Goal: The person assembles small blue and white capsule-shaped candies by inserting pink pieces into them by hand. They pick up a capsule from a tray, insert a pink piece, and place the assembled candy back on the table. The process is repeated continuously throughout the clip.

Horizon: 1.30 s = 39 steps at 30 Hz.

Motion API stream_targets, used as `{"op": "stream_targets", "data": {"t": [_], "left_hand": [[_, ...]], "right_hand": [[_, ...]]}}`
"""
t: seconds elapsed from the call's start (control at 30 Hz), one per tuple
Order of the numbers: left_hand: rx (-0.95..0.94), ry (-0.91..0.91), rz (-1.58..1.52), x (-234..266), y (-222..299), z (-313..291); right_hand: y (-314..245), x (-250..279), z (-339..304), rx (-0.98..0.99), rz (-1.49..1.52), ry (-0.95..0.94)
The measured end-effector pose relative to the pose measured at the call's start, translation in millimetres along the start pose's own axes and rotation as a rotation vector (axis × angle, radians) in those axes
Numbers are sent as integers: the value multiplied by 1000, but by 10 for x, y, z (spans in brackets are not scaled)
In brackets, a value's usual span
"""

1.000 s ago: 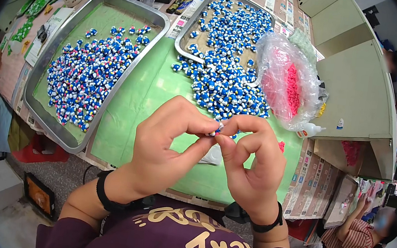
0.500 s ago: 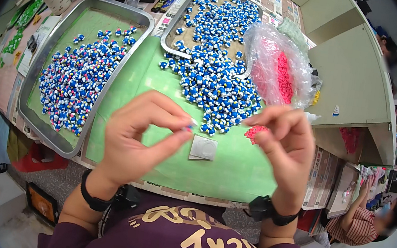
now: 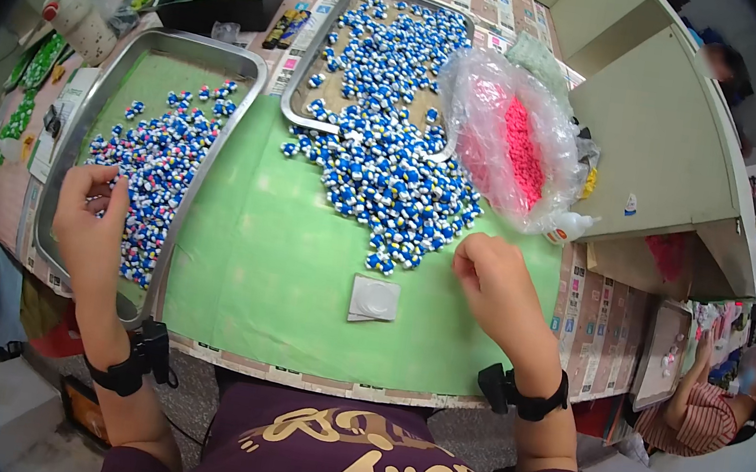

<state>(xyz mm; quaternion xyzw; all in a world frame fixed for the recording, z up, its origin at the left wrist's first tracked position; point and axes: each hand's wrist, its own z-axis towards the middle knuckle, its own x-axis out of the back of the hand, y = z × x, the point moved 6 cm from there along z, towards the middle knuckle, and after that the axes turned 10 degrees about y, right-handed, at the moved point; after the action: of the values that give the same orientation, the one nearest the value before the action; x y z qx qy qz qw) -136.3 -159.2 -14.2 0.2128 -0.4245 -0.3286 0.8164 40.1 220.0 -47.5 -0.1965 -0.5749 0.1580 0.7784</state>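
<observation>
My left hand [image 3: 93,222] is over the near left part of a metal tray [image 3: 254,91] holding many small blue-and-white pieces [image 3: 165,146] with pink bits. Its thumb and fingers curl together; whatever is between them does not show. My right hand [image 3: 509,292] rests low over the green mat [image 3: 257,287], fingers bunched and pointing left, and covers what lies under the fingertips. Between the hands lies a small white square pad [image 3: 374,300] with a round mark. A heap of blue-and-white pieces with yellow bits [image 3: 395,176] spreads toward me from a second metal tray [image 3: 295,101].
A clear plastic bag of pink pieces [image 3: 523,150] lies at the right, with a white bottle [image 3: 570,226] beside it. A pale cabinet [image 3: 669,131] stands far right. A black box [image 3: 222,5] is at the back left. Other people sit at both sides.
My left hand has moved left, from above the white pad to the left tray. My right hand has lowered toward the mat, hiding the small pink pile seen there before.
</observation>
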Motion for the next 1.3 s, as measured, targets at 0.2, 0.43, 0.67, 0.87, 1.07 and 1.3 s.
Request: {"op": "stream_targets", "data": {"t": [0.2, 0.43, 0.67, 0.87, 1.07, 1.3], "left_hand": [[-4, -120, 10, -201, 52, -44], [-11, -270, -21, -378, 428, 6], [-225, -503, 18, -1244, 757, -146], [-119, -560, 166, -1549, 585, -208], [-169, -541, 177, -1808, 705, -247], [-325, -305, 115, -1942, 260, -142]], "right_hand": [[-28, -32, -66, 31, -127, 5], [-14, -4, -86, 75, -63, 27], [17, -59, -111, 110, -111, 17], [-3, -142, -179, 132, -129, -23], [96, -121, -219, 110, -187, -37], [57, -230, -95, 107, -159, -56]]}}
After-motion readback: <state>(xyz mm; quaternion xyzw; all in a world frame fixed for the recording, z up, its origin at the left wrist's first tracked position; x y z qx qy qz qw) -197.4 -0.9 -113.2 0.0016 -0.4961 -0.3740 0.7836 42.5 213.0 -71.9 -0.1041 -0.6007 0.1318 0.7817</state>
